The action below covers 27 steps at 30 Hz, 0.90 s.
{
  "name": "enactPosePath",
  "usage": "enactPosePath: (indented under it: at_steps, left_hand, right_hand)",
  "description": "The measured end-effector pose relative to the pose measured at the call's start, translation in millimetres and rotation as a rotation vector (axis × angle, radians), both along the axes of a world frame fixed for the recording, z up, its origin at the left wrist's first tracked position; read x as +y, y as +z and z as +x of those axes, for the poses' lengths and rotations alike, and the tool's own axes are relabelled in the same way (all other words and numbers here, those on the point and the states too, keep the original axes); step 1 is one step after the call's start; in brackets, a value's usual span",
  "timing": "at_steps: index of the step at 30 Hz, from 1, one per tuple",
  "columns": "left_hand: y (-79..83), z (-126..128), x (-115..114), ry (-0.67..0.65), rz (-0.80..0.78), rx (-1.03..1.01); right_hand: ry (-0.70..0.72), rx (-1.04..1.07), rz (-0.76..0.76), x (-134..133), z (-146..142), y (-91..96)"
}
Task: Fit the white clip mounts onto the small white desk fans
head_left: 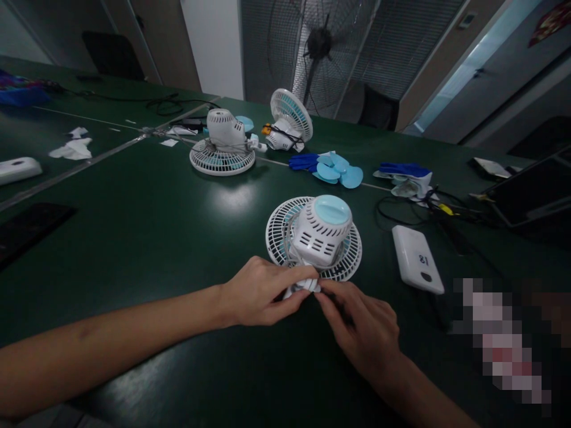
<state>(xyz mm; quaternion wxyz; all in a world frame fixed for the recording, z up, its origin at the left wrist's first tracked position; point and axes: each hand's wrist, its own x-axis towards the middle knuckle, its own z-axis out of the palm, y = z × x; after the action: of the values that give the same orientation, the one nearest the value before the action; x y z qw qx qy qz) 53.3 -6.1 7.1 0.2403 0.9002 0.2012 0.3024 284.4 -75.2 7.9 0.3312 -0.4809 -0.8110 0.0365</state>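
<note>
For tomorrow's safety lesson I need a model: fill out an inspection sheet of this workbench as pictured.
Surface: dark green table, glossy, with seams.
Job's things: small white fan lying grille-down; white bundle at its near edge.
Clutter: second fan, third fan, blue fan blades, blue gloves, white power bank, paper scraps.
Grippers: left hand pinches the white bundle; right hand touches it, grip unclear.
Cables: black cables at right.
Surroundings: pedestal fan, blinds, dark chair.

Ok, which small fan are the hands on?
The nearest fan, face down, blue cap up; left hand and right hand pinch a white part at its edge. The far face-down fan and tilted fan lie untouched.
</note>
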Motion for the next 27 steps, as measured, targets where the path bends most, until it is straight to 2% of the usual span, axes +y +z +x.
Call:
enactPosePath:
  at_steps: [3,5,9,11,12,14,15,19,21,22,24,27]
  left_hand:
    - [0.4,-0.1,-0.1,0.002,0.013,0.009]
    - [0.2,-0.3,-0.2,0.007,0.02,0.013]
    - [-1.5,-0.2,-0.3,0.008,0.018,0.013]
    - [-2.2,0.1,-0.2,0.005,0.021,0.0]
    - [-2.3,0.3,-0.1,0.004,0.026,-0.008]
    - [-2.0,0.4,0.0,0.002,0.031,-0.014]
    - [-1.6,0.5,0.0,0.002,0.029,-0.014]
    - [-0.8,0.1,-0.3,0.008,0.024,-0.018]
    - [-1.1,-0.1,-0.3,0.01,0.029,-0.023]
    - [-1.2,-0.2,-0.3,0.009,0.028,-0.022]
    - [-1.4,-0.3,-0.1,0.01,0.025,-0.016]
    - [-1.0,-0.3,-0.2,0.01,0.027,-0.004]
  right_hand:
    - [-0.035,0.16,-0.16,1.6,-4.5,2.3]
    - [-0.064,0.347,-0.401,3.4,-8.8,5.9]
    - [-0.071,0.784,-1.004,6.7,-16.2,11.8]
    - [-0.05,0.967,-1.191,7.4,-17.6,11.9]
    - [-0.04,1.009,-1.23,7.4,-17.5,11.4]
    - [-0.042,0.942,-1.154,6.7,-15.6,9.9]
    - [-0.053,0.841,-1.026,6.2,-13.8,9.0]
    - [-0.022,0.298,-0.275,3.4,-4.0,3.6]
    - [0.018,0.151,-0.097,2.4,-0.9,1.1]
    - [0.026,0.142,-0.087,2.2,-0.5,0.6]
    - [0.018,0.241,-0.193,2.4,-2.1,1.7]
    - [-0.012,0.528,-0.599,4.1,-7.5,7.5]
